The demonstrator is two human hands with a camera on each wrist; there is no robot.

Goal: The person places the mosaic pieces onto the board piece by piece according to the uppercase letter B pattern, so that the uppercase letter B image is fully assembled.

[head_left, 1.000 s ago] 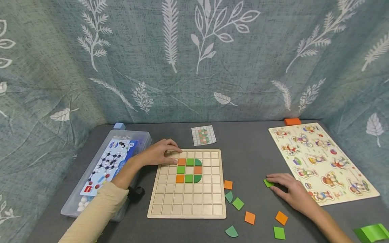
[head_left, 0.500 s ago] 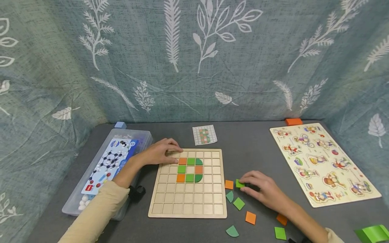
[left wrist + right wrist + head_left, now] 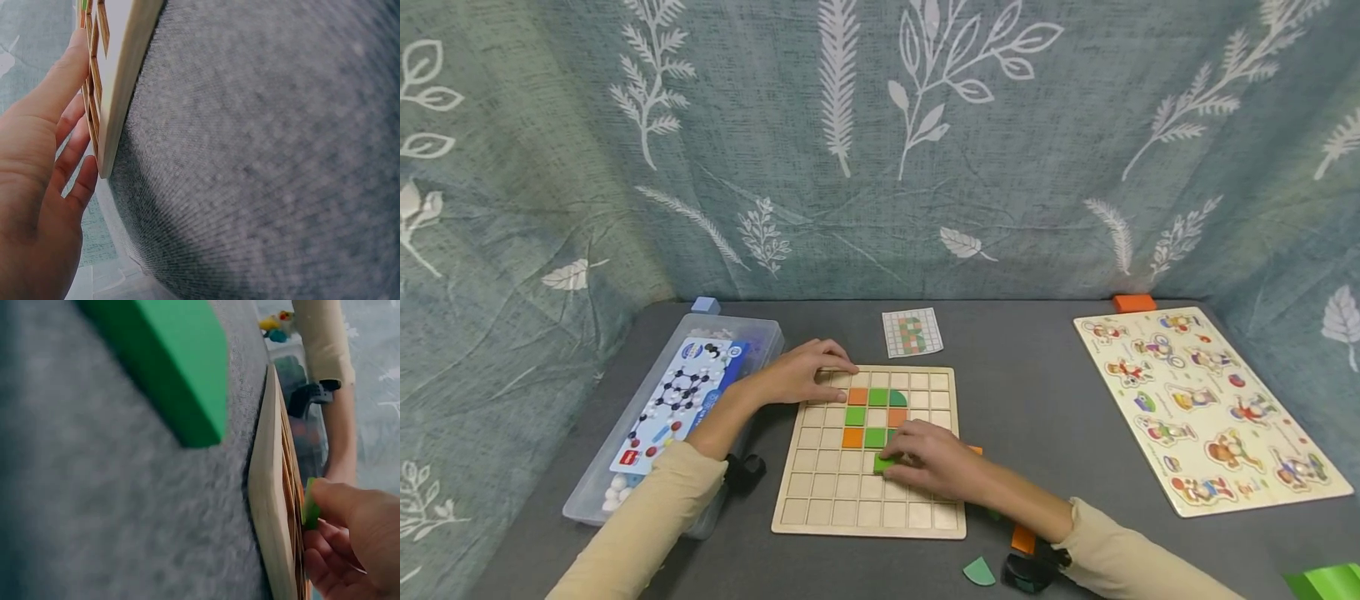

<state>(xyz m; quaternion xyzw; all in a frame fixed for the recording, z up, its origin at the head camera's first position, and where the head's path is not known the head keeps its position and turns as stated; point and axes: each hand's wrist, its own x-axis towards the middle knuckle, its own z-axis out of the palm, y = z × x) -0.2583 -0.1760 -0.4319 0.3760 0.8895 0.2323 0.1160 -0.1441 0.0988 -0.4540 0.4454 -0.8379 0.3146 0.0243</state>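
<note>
over the wooden grid board [image 3: 820,492] we see the right hand [image 3: 928,462] pinching a light green square tile [image 3: 883,463] in its fingertips, just below the orange and green tiles already set. at the board's upper left corner, the left hand [image 3: 801,379] rests flat, fingers relaxed, gripping nothing.

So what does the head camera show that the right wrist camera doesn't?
Only the head view shows the pattern card, the animal peg puzzle, the clear box of molecule parts and the left hand resting on the grid board's far-left corner. Only the right wrist view shows a loose green block close up on the grey cloth. Both show the wooden grid board and the right hand pinching a light green tile at the board.
</note>
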